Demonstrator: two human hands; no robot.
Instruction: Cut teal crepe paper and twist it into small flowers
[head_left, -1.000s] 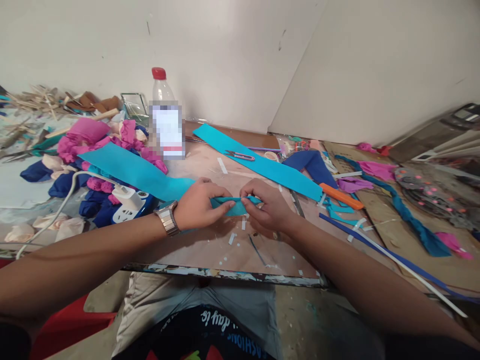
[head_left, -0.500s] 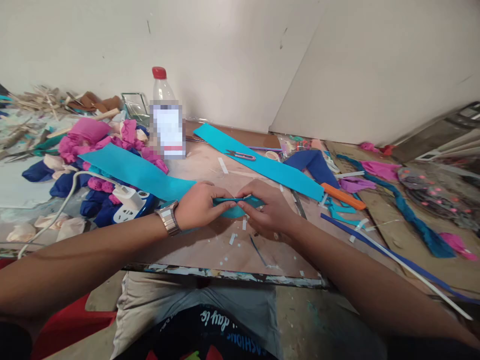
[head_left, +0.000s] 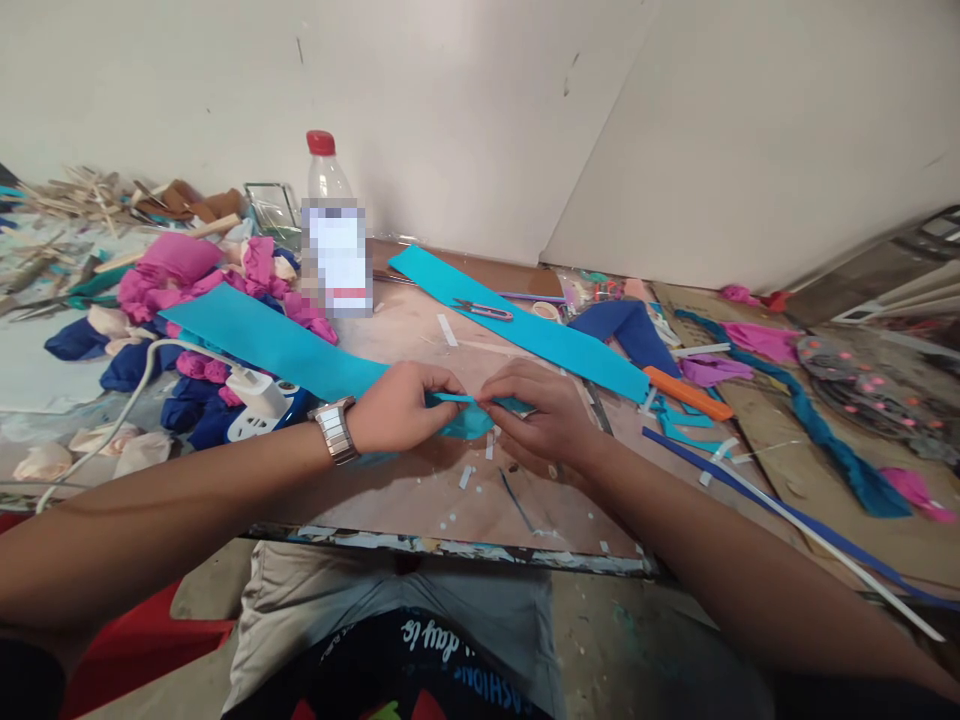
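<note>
Strip (head_left: 281, 345) pinched between left hand (head_left: 401, 405) and right hand (head_left: 547, 405)

Head view: the turquoise strip slants across the left side, partly over a pink bundle (head_left: 176, 258), and appears to run beneath the left hand to what looks like a folded edge between the fingertips. That edge is held just above the tabletop (head_left: 352, 505). The left hand has thumb and forefinger closed on it; the right hand nips it just beside, thumb and forefinger brought together too. What the remaining fingers do underneath is hidden.

To work this edge well, I would keep the two pinches close together and level, letting the left hand anchor while the right presses the fold in short, even lengths. Tension should be light: a hard pull would probably skew the fold or let it spring open. The long tail is best left slack and clear of the white charger (head_left: 255, 392) near the left hand, where it might snag. White scraps (head_left: 466, 477) lie just nearer than the hands and should be kept out of the fold. Beyond, a second strip (head_left: 555, 342) lies flat with snips (head_left: 482, 309) on it, well out of the way.
</note>
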